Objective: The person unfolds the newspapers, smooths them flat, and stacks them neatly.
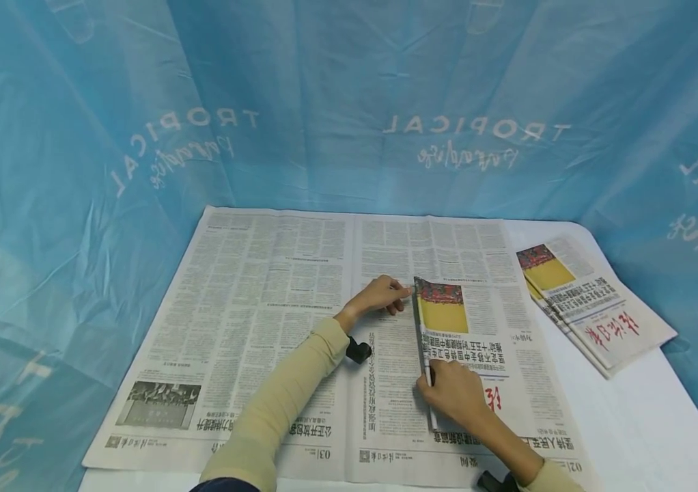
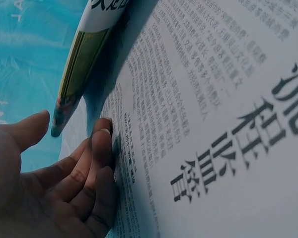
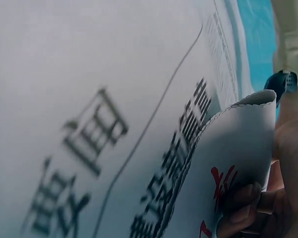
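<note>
A folded newspaper (image 1: 444,311) with a red-and-yellow picture and red characters lies on a larger open newspaper sheet (image 1: 275,294). My right hand (image 1: 456,393) grips its left edge near the close end; in the right wrist view the fingers curl against the bent paper (image 3: 243,134). By the far left corner is my left hand (image 1: 380,295), thumb apart from loosely bent fingers. The left wrist view shows the raised newspaper edge (image 2: 84,64) between thumb and fingers, with a gap visible, while the fingertips rest near the open sheet.
Another folded newspaper stack (image 1: 595,307) lies at the right of the white table (image 1: 650,403). A blue printed curtain (image 1: 349,102) hangs behind and along both sides. The open sheet reaches close to the table's near edge.
</note>
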{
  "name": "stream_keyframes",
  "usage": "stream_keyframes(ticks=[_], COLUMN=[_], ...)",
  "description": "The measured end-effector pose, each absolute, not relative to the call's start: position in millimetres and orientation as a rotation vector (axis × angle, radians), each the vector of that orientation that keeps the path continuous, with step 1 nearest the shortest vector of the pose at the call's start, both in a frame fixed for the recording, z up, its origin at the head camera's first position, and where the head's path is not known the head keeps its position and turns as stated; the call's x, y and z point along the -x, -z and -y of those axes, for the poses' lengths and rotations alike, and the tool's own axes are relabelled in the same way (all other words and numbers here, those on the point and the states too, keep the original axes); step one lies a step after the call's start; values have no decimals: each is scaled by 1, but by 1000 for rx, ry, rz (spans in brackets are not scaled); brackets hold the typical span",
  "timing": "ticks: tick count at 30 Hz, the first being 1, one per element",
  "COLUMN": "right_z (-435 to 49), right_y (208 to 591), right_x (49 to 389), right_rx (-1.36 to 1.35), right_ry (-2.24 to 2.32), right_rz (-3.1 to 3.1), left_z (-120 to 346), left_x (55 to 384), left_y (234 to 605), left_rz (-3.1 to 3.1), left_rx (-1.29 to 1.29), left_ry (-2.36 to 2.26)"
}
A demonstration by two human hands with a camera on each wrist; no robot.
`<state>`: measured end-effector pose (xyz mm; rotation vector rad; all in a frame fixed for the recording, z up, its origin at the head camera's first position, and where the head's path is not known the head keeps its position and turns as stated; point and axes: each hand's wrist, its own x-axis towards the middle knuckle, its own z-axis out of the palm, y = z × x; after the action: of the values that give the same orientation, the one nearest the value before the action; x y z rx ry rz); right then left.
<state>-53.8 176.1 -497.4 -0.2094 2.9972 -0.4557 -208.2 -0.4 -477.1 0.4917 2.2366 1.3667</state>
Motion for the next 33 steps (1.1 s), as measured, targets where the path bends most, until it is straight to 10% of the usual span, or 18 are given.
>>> stream_keyframes(ticks=[33], right_z=[-208], right_y=[512], right_x=[52], right_rx=[1037], right_ry=[620], right_rz=[-2922], left_z=[-5], left_x=[219], left_y=[478], left_rz=[-2392], left_rx=[-316], left_ry=[-1189])
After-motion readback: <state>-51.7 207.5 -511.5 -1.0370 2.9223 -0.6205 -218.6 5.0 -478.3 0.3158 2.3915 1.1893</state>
